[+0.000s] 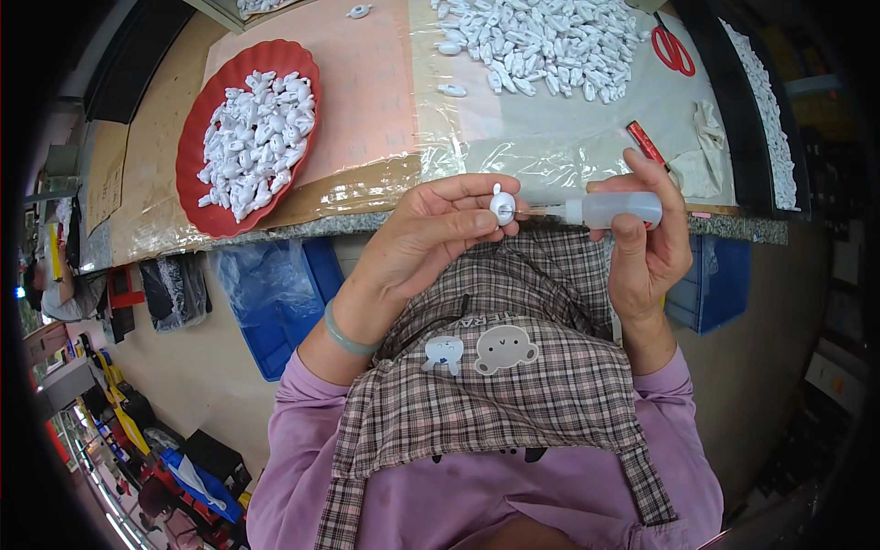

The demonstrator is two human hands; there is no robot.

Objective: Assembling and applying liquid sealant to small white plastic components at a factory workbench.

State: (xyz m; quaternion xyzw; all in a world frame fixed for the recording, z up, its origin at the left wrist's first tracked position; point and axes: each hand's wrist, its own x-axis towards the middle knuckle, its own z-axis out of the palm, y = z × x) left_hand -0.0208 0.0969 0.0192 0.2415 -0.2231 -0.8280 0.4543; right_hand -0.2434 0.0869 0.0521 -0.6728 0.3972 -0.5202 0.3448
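Between the thumb and fingers of my left hand [440, 215] is a small white figure part [502, 207], rounded with a thin piece standing up from it. My right hand [653, 240] grips a translucent squeeze bottle [623, 210] lying level, its thin needle tip pointing left at the white part. The tip is very close to the part; whether they touch I cannot tell. Both hands are over my lap, just off the table's near edge.
A red scalloped plate [190, 174] heaped with white parts stands at the left. Many more white parts [550, 46] are piled at the back. Red scissors [674, 50], a red marker [647, 144] and a white cloth [706, 147] lie at the right. Blue bins [270, 312] sit below the table.
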